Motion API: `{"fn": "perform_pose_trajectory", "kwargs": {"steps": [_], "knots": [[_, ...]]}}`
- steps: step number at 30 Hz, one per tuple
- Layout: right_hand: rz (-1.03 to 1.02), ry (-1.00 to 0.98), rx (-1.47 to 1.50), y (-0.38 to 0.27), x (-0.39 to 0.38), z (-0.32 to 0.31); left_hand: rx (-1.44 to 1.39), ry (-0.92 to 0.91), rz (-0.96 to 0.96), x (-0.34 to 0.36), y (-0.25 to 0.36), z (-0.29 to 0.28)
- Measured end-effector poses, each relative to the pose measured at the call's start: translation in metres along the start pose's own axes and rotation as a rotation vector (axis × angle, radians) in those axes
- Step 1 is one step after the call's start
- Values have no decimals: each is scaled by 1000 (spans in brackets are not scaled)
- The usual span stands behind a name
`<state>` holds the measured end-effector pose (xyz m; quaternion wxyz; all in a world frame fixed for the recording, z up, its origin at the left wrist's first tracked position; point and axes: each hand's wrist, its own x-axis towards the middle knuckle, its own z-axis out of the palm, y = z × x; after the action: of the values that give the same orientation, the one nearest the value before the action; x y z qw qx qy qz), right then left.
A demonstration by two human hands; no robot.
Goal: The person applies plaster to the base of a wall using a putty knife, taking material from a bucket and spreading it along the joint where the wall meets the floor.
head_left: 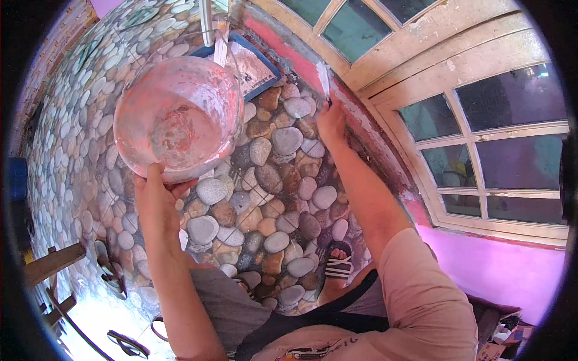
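My left hand (158,183) grips the near rim of a round bucket (183,129), thumb over the edge and fingers beneath. The bucket is tipped toward me, its inside smeared with pink and whitish residue. At the base of the wall, my right hand (332,123) is closed around the dark handle of a putty knife (323,78). The knife's pale blade points away from me and lies along the red-painted wall strip (286,48); whether it touches cannot be told. Beyond the bucket sits a blue-rimmed tray (261,91) with pale, powdery material inside, partly hidden by the bucket.
Wood-framed windows (463,138) line the right side above a purple wall (494,265). The floor (277,240) has a pebble pattern. My sandalled foot (338,263) stands below. Loose sandals (111,274) and a wooden bench-like piece (55,265) are at left. A pale pole (206,24) rises beside the tray.
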<state>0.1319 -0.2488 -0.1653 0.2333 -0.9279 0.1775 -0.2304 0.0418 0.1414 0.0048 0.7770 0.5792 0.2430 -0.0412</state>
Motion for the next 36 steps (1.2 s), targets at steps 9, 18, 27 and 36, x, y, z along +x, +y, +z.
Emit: {"fn": "perform_pose_trajectory", "kwargs": {"steps": [9, 18, 27, 36], "knots": [[187, -64, -3, 8, -25, -1, -68, 73, -5, 7, -3, -1], [84, 22, -72, 28, -25, -8, -100, 40, 29, 11, -2, -2], [186, -292, -177, -3, -57, -52, -161, 14, 12, 28, -12, 0], [-258, -73, -172, -83, 12, -139, -209, 52, 24, 50, -28, 4]]}}
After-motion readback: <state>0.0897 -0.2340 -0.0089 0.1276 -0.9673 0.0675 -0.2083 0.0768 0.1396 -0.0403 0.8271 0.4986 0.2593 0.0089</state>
